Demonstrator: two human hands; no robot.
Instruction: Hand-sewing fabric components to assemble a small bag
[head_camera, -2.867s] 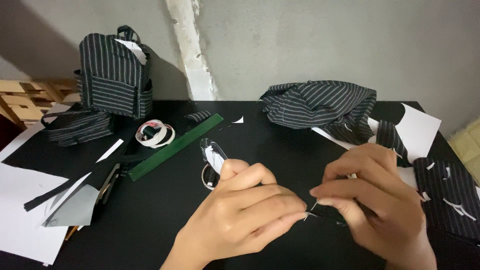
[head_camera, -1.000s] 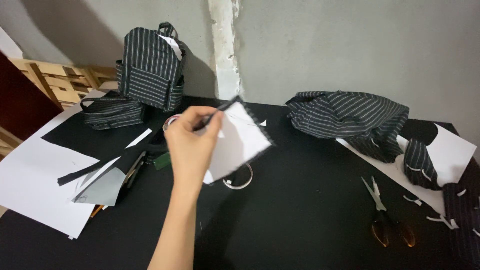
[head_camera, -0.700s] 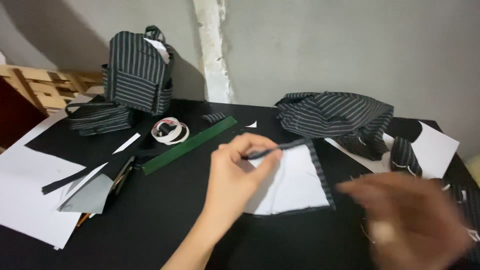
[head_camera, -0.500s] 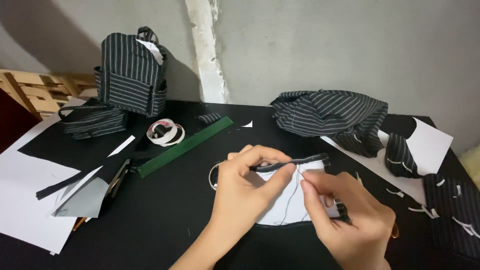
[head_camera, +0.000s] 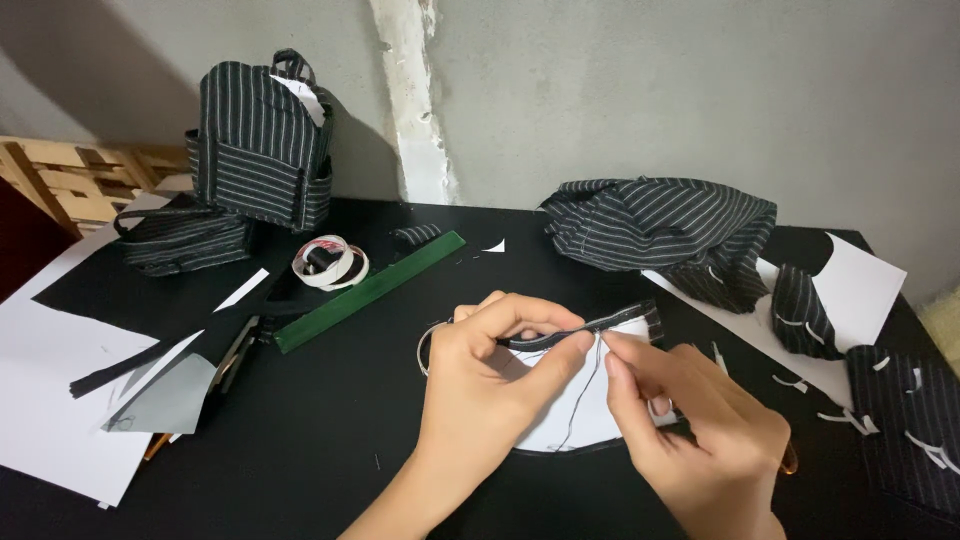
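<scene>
My left hand (head_camera: 490, 365) pinches the striped trim (head_camera: 590, 327) along the white-backed fabric panel's (head_camera: 585, 400) top edge, over the black table (head_camera: 330, 420). My right hand (head_camera: 700, 440) grips the thread (head_camera: 585, 385); I judge short, taut pulls suit best.

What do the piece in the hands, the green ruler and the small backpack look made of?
The piece pinched by the left hand and right hand looks like dark cloth backed with matte white paper or lining; which one is unclear. The green ruler seems smooth plastic, flat and even. The small backpack appears to be soft pinstriped fabric.
</scene>
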